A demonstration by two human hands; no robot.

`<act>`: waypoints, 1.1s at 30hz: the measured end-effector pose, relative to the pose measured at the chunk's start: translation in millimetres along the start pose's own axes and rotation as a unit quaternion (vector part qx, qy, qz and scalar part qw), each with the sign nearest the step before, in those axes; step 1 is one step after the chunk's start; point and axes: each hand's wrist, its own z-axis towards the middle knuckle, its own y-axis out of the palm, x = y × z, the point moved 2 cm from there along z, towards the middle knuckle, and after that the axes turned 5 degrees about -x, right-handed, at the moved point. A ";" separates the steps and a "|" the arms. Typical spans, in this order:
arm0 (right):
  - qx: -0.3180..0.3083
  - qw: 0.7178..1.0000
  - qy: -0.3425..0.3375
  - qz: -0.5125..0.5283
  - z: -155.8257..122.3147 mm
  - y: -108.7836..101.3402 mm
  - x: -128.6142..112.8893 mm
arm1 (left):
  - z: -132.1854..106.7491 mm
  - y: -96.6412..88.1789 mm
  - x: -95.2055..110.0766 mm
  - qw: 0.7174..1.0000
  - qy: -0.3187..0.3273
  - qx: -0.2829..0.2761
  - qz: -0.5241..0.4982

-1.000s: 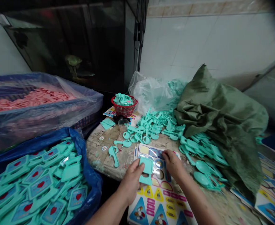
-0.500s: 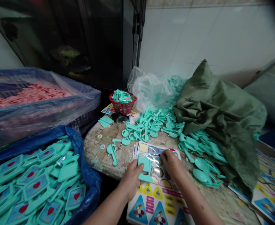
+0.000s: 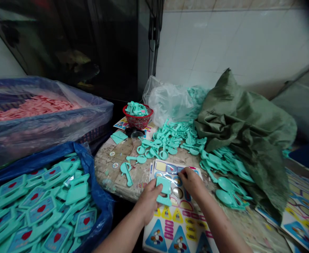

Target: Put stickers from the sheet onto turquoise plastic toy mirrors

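Observation:
My left hand [image 3: 150, 197] is closed on a teal plastic piece [image 3: 164, 186], a flat square panel with a handle-like frame, held over the sticker sheets. Beneath both hands lies a stack of printed sticker sheets [image 3: 167, 219] with triangles, ovals and pink and yellow shapes. My right hand [image 3: 192, 182] is bent over the upper part of the top sheet. Its thumb and forefinger are pinched at the edge of a blue sticker [image 3: 172, 168] with a small red mark. How far that sticker is off its backing cannot be made out.
On the worn table [image 3: 105, 154] lie loose teal spoon-shaped pieces [image 3: 167, 138], a red basket [image 3: 137, 121] and a green sack [image 3: 246, 116]. At left, a blue-lined container [image 3: 84, 168] holds heart-stickered teal panels; behind it stands a plastic-covered crate [image 3: 91, 112] of pink pieces.
My right fingertips have shifted very slightly left and stay at the sticker's edge. My left hand with the teal piece has moved a touch to the right.

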 end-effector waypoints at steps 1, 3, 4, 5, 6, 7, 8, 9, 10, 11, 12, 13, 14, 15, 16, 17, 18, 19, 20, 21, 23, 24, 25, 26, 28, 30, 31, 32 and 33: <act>-0.001 1.000 0.011 0.018 1.0 -0.3 -0.1 | 0.6 -0.2 -0.5 1.000 0.000 -0.001 0.001; -0.004 0.997 0.035 0.062 2.8 -1.3 -1.4 | 1.8 -0.7 -1.6 1.000 -0.001 -0.001 0.002; -0.008 0.995 0.046 0.089 3.6 -2.2 -2.7 | 2.3 -0.9 -2.2 1.000 -0.001 -0.001 0.002; -0.013 0.991 0.055 0.120 4.5 -3.8 -4.5 | 2.5 -1.0 -2.7 1.000 -0.001 0.000 0.002; -0.021 0.986 0.061 0.155 5.4 -6.3 -6.7 | 2.5 -1.1 -3.1 1.000 -0.001 0.002 0.002; -0.031 0.979 0.065 0.193 6.2 -9.8 -9.2 | 2.3 -1.1 -3.4 1.000 -0.002 0.004 0.002; -0.043 0.969 0.065 0.232 7.1 -14.4 -12.1 | 1.9 -1.2 -3.7 1.000 -0.002 0.006 0.002; -0.054 0.959 0.062 0.272 7.8 -20.1 -15.0 | 1.6 -1.3 -4.0 1.000 -0.001 0.007 0.003; -0.060 0.947 0.056 0.311 8.3 -26.9 -17.9 | 1.4 -1.5 -4.5 1.000 -0.001 0.008 0.004; -0.062 0.934 0.048 0.348 8.3 -34.4 -20.5 | 1.5 -2.0 -5.1 1.000 0.000 0.011 0.003; -0.060 0.922 0.038 0.382 7.6 -42.2 -22.7 | 1.8 -2.6 -5.8 1.000 0.001 0.013 0.001; -0.053 0.909 0.028 0.412 5.9 -49.9 -24.6 | 2.3 -3.1 -6.4 1.000 0.004 0.013 -0.003; -0.047 0.898 0.020 0.438 2.8 -56.7 -26.0 | 2.9 -3.6 -6.9 1.000 0.008 0.011 -0.008; -0.044 0.887 0.014 0.459 -1.7 -62.2 -27.3 | 3.4 -3.9 -7.2 1.000 0.013 0.007 -0.013; -0.045 0.878 0.010 0.476 -7.8 -65.9 -28.4 | 3.6 -4.0 -7.2 1.000 0.017 0.002 -0.018; -0.050 0.871 0.009 0.489 -15.4 -67.7 -29.6 | 3.3 -3.8 -6.7 1.000 0.020 -0.004 -0.024; -0.059 0.864 0.010 0.499 -24.3 -67.4 -30.9 | 2.3 -3.7 -5.9 0.999 0.021 -0.008 -0.030; -0.070 0.860 0.013 0.506 -34.3 -65.5 -32.5 | 0.5 -3.5 -4.6 0.999 0.021 -0.008 -0.037; -0.083 0.857 0.017 0.509 -45.0 -62.1 -34.3 | -2.1 -3.3 -2.7 0.999 0.021 -0.006 -0.045; -0.094 0.857 0.024 0.507 -56.0 -57.8 -36.3 | -5.7 -2.9 -0.2 0.998 0.025 -0.003 -0.055; -0.109 0.865 0.035 0.488 -77.5 -48.3 -40.2 | -15.6 -1.3 5.7 0.997 0.034 -0.002 -0.073; -0.112 0.872 0.038 0.474 -87.2 -43.8 -41.9 | -21.7 0.3 8.4 0.996 0.032 -0.008 -0.084; -0.113 0.878 0.039 0.463 -95.9 -39.8 -43.1 | -28.3 2.3 10.7 0.995 0.025 -0.020 -0.098; -0.115 0.882 0.038 0.455 -103.4 -36.3 -43.9 | -35.2 4.7 12.3 0.993 0.015 -0.033 -0.113; -0.118 0.890 0.032 0.440 -114.9 -30.8 -44.3 | -48.6 9.6 13.6 0.988 0.006 -0.062 -0.142; -0.123 0.896 0.027 0.426 -122.8 -27.5 -43.8 | -60.2 13.5 12.9 0.985 0.017 -0.076 -0.156; -0.123 0.899 0.025 0.419 -126.1 -26.6 -43.9 | -65.2 14.9 11.9 0.984 0.027 -0.077 -0.158; -0.123 0.902 0.023 0.414 -129.0 -26.4 -44.4 | -69.7 16.0 10.6 0.984 0.034 -0.073 -0.156; -0.120 0.903 0.020 0.412 -131.9 -26.5 -45.6 | -73.8 16.9 9.2 0.985 0.038 -0.069 -0.153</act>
